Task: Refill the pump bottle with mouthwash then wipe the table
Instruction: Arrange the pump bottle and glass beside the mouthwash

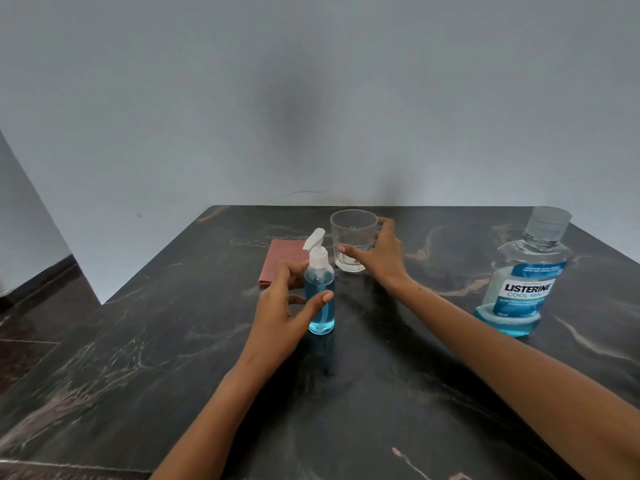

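I count four things on the tabletop: one pump bottle, one glass, one mouthwash bottle and one folded reddish cloth. The pump bottle stands upright near the middle, blue liquid almost up to its shoulder, white pump head on. My left hand is at its 9 o'clock, fingers spread wide around it, the thumb tip across its front; I cannot tell if it touches. The clear glass stands at 12 o'clock from the pump bottle, just beside it. My right hand wraps it from 3 o'clock, fingers closed on its wall. The cloth lies flat at 10 o'clock, partly behind my left hand. The mouthwash bottle stands capped, well apart at 3 o'clock, a low band of blue at its base. The tabletop is dark veined stone. A plain grey wall rises behind it, and dark floor shows at 9 o'clock.
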`<state>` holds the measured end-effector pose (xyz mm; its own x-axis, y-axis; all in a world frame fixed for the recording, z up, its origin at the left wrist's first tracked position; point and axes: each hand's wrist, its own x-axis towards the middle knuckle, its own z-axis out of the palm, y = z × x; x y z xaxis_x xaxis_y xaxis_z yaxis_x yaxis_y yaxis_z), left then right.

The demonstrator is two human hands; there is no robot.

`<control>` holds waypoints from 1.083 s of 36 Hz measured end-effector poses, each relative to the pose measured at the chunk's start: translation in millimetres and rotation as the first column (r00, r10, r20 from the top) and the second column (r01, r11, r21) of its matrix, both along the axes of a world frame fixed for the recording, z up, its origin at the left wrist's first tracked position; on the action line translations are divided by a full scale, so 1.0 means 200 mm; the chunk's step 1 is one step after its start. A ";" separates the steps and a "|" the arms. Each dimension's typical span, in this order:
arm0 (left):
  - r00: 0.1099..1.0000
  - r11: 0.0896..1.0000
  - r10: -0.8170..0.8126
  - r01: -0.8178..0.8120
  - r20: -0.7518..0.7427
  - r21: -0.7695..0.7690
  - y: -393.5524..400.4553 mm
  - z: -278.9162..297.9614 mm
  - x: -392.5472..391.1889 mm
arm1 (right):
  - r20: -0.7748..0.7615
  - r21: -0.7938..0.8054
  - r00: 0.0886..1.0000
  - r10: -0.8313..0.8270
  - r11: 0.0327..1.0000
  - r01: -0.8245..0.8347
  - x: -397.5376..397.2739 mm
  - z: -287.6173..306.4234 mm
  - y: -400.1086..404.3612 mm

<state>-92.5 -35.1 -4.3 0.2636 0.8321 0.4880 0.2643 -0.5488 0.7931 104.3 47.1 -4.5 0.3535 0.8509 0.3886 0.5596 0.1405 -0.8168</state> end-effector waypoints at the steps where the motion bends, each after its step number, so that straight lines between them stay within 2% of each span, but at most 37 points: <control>1: 1.000 1.000 0.000 0.000 0.001 -0.001 0.00 0.00 0.00 | 0.000 -0.002 1.000 0.008 1.000 -0.008 0.01 0.00 0.00; 9: 1.000 1.000 0.003 -0.003 0.006 -0.008 0.00 0.00 0.00 | 0.061 -0.016 0.993 0.098 0.995 -0.097 0.07 -0.01 -0.18; 19: 1.000 1.000 0.007 -0.006 0.021 -0.023 0.01 -0.01 0.00 | -0.014 -0.104 0.974 0.227 0.968 -0.228 0.12 0.00 -0.61; 28: 0.995 0.985 -0.041 0.055 0.092 -0.161 -0.01 0.02 0.00 | -0.024 -0.108 0.975 0.219 0.969 -0.221 0.08 0.02 -0.71; 31: 0.986 0.972 -0.086 0.114 0.140 -0.204 -0.04 0.05 -0.02 | 0.064 -0.044 0.985 0.161 0.986 -0.158 0.06 0.02 -0.77; 34: 0.981 0.959 -0.150 0.175 0.125 -0.224 -0.08 0.07 -0.03 | 0.117 0.111 0.988 0.103 0.987 -0.117 0.05 0.03 -0.84; 37: 0.967 0.937 -0.214 0.243 0.138 -0.251 -0.14 0.07 0.00 | 0.209 0.226 0.967 0.146 0.955 -0.193 0.03 0.07 -0.91; 39: 0.955 0.923 -0.251 0.286 0.161 -0.259 -0.18 0.06 0.04 | 0.261 0.244 0.944 0.200 0.933 -0.265 0.02 0.09 -0.95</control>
